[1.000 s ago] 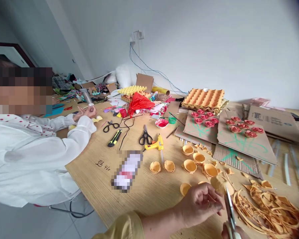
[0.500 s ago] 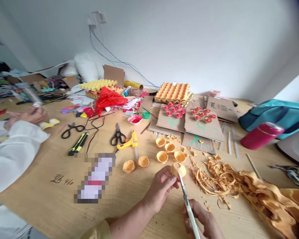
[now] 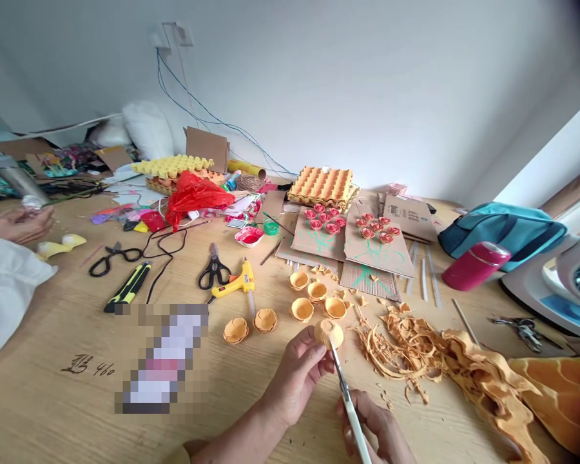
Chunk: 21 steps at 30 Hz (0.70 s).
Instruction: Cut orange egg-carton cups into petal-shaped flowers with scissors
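My left hand pinches a small orange egg-carton cup just above the wooden table. My right hand grips white-handled scissors whose blades point up and meet the cup's lower edge. Several cut orange cups sit just beyond my hands. To their right lies a heap of orange carton trimmings.
A yellow glue gun, black scissors and a utility knife lie to the left. Cardboard sheets with red paper roses, an egg tray, a pink bottle and a teal bag stand behind. Another person's hand is at far left.
The view swung right, taking most of the other person out of sight. My hands with cup and scissors came toward the middle, and the blades now touch the cup.
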{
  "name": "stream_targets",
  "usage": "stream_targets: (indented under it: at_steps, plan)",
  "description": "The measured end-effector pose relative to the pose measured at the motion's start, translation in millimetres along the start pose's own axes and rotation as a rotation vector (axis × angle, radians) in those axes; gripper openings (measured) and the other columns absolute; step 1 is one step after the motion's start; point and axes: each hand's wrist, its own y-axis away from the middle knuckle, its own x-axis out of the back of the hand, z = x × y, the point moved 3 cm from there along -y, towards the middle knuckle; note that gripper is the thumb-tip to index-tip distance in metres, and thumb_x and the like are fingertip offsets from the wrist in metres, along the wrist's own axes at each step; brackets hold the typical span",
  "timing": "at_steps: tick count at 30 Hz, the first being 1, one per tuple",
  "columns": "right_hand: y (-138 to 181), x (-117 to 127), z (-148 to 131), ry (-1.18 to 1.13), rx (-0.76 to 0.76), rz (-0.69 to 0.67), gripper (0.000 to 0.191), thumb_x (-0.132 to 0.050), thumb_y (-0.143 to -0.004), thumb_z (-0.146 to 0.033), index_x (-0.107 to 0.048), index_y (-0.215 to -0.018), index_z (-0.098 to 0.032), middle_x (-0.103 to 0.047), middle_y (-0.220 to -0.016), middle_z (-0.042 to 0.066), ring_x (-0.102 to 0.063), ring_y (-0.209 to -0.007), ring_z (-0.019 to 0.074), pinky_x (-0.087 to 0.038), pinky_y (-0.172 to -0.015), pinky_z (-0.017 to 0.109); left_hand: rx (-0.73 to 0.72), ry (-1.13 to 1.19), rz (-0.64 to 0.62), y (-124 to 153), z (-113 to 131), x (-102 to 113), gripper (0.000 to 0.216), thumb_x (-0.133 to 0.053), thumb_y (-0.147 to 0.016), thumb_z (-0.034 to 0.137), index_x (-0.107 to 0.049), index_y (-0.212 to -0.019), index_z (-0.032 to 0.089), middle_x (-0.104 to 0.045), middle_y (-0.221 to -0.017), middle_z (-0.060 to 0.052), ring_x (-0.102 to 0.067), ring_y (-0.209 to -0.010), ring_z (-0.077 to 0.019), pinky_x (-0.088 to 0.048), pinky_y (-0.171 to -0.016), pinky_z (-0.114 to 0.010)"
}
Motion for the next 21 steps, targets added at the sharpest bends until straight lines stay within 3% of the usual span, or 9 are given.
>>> stream_targets:
  at_steps: [4,12,21]
  plan:
    - [-0.3,1.0,-6.2,0.001,0.007,-0.062,0.038,-0.052,-0.091,-0.057,-0.064,-0.090,-0.020,-0.058,-0.072,0.003,-0.054,-0.063,0.0189,-0.047,-0.059,0.029,0.008,0.024,-0.011,0.7,-1.9,-1.6,0.026,-0.081,-0.077,0.034,-0.064,-0.084,0.016,-0.060,-0.073,0.001,-0.052,-0.065,-0.0084,-0.045,-0.065,-0.021]
    - [1.9,-3.4,-4.1,-0.021,0.015,0.004,0.040,-0.051,-0.090,-0.059,-0.062,-0.086,-0.021,-0.057,-0.073,0.002,-0.051,-0.061,0.0172,-0.045,-0.058,0.028,0.012,0.029,-0.035,1.5,-3.5,-1.9,0.022,-0.079,-0.080,0.032,-0.064,-0.084,0.016,-0.059,-0.073,0.001,-0.052,-0.065,-0.0077,-0.046,-0.066,-0.021]
    - [-1.4,0.3,-10.4,0.028,0.065,-0.044,0.038,-0.048,-0.094,-0.055,-0.061,-0.083,-0.021,-0.060,-0.076,0.003,-0.053,-0.062,0.0174,-0.042,-0.056,0.027,0.026,0.016,-0.052,2.5,-3.6,-2.7,0.020,-0.078,-0.081,0.032,-0.065,-0.086,0.016,-0.059,-0.074,0.001,-0.052,-0.065,-0.0071,-0.047,-0.066,-0.021]
